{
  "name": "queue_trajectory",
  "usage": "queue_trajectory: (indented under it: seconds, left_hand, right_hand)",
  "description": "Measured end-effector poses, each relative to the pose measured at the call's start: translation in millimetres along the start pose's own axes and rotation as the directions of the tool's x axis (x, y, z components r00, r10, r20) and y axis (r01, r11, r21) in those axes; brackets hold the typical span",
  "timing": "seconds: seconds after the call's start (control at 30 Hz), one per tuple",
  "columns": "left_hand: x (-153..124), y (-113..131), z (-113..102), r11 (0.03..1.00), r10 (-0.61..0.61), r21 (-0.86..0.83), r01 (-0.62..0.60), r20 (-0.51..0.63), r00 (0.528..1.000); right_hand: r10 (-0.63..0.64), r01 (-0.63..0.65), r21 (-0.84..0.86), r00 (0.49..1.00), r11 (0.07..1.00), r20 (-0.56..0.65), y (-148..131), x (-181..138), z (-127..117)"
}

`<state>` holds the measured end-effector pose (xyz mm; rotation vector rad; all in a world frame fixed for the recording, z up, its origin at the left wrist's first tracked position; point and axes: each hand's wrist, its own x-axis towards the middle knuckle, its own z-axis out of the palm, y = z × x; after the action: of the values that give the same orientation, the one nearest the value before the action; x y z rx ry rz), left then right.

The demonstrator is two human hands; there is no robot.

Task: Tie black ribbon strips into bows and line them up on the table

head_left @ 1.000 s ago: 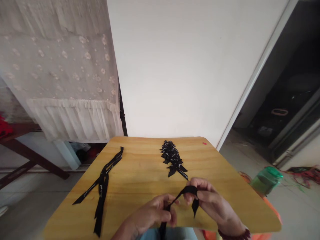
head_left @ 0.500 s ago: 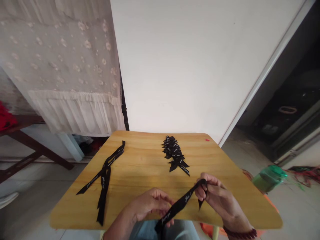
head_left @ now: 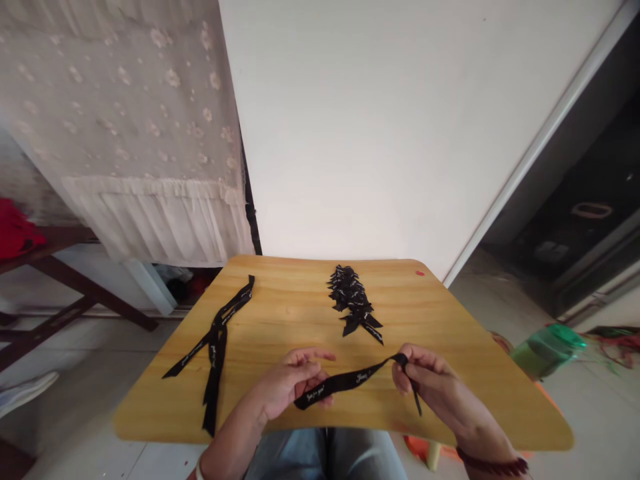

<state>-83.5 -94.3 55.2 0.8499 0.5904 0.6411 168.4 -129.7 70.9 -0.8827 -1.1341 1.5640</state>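
A black ribbon (head_left: pixel 345 385) with white lettering stretches between the two hands, just above the near edge of the table (head_left: pixel 285 327), its broad printed part on the left and a narrower, twisted part on the right. The right hand (head_left: pixel 440 387) pinches it between thumb and fingertips, closed tightly, the ribbon bent over at the grip and a short tail hanging below the fingers. The left hand (head_left: pixel 290 383) is loosely open: its index finger points out toward the right, the thumb is a little apart from it, and the lower fingers curve behind the ribbon near its left end; whether they press on it cannot be told. A dark red bracelet (head_left: pixel 493 465) circles the right wrist. Farther back on the table, beyond the hands, a row of black bows (head_left: pixel 350 293) lies bunched together, the nearest with its tails spread. To the left lie several loose ribbons (head_left: pixel 216 353), crossing one another, also black with white print. A small red piece (head_left: pixel 420 273) sits near the far right corner. Under the near edge show the person's jeans (head_left: pixel 295 457). Past the table stand a white wall (head_left: pixel 350 133) and a flowered curtain (head_left: pixel 150 120); a green container (head_left: pixel 550 350) is at the right.
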Motion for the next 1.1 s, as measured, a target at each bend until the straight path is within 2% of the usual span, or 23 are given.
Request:
queue_trajectory:
  seconds: [0.13, 0.4, 0.6, 0.77, 1.1]
  left_hand:
    - [-1, -6, -4, 0.997, 0.042, -0.060, -0.041, 0.020, 0.999]
    - [-7, -2, 5, 0.998, -0.059, 0.028, 0.055, 0.188, 0.980]
    - [-5, -5, 6, 0.994, -0.098, 0.061, 0.086, 0.240, 0.966]
    - [-3, -7, 4, 0.996, -0.074, 0.056, 0.064, 0.192, 0.979]
    - [0, -8, 0, 0.998, 0.006, -0.066, -0.002, 0.057, 0.998]
  right_hand:
    - [0.012, -0.011, 0.031, 1.000, 0.999, -0.013, 3, 0, -1]
    - [0.025, -0.020, 0.077, 0.997, 0.997, -0.069, 7, 2, -3]
    - [0.028, -0.021, 0.079, 0.997, 0.997, -0.077, 8, 2, -4]
    - [0.040, -0.031, 0.112, 0.996, 0.993, -0.076, 9, 0, -6]
    - [0.046, -0.040, 0.106, 0.997, 0.994, -0.055, 16, -2, -6]
